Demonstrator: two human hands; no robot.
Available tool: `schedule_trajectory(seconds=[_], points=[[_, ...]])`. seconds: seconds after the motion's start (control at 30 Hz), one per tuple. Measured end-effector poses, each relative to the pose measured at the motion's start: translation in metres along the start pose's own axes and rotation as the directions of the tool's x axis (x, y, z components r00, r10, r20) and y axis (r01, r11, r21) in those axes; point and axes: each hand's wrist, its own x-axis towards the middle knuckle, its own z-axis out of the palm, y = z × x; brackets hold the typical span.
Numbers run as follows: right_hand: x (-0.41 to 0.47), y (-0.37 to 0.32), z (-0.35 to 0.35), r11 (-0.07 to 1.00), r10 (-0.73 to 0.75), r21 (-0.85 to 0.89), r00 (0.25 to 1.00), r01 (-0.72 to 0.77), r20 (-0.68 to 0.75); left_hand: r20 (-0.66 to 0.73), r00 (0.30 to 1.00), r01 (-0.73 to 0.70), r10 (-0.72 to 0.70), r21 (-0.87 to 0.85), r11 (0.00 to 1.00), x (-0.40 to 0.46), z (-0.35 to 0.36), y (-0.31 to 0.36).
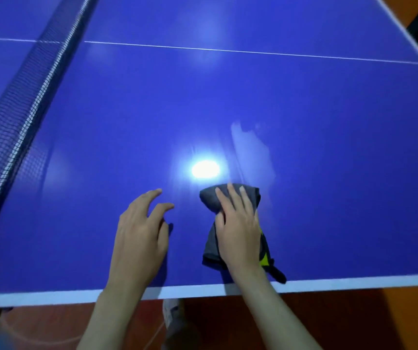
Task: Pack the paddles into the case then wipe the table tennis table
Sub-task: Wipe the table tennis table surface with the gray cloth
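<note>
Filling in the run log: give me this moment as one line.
phase: wiping | right hand: presses grey cloth on blue table tennis table | left hand: open, holds nothing | paddles, case: not in view

Both forearms reach in bare from the near edge, angled far and slightly toward each other. The left hand (139, 236) lies palm down, wrist straight, its fingers loosely spread and a little bent, the fingertips pointing far and to the right; it holds nothing. The right hand (239, 231) lies just to its right, also palm down, fingers extended and held close together, pointing far. Its palm and fingers press flat on a grey cloth (213, 245) beneath it.
</note>
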Motion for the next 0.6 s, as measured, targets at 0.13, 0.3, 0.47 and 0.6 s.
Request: schedule_trajectory(seconds=[0.13,0.3,0.47,0.6], points=[[-0.064,0.007,-0.012,0.998,0.01,-0.063,0.999,-0.007,0.045,-0.022,1.0,0.005,-0.006,-0.026,1.0,-0.016,-0.004,0.021],[-0.045,0.01,-0.008,0.998,-0.012,-0.067,0.999,0.014,0.036,-0.023,1.0,-0.008,0.008,-0.02,1.0,-0.014,0.001,0.027],[0.048,0.013,0.005,0.998,-0.033,-0.044,0.999,0.033,-0.005,-0.029,0.999,-0.028,0.027,-0.032,0.999,0.012,0.009,0.021],[0.138,0.015,0.019,1.0,-0.015,-0.025,0.999,0.013,-0.049,-0.048,0.998,-0.036,0.032,-0.082,0.996,0.04,0.017,0.015]])
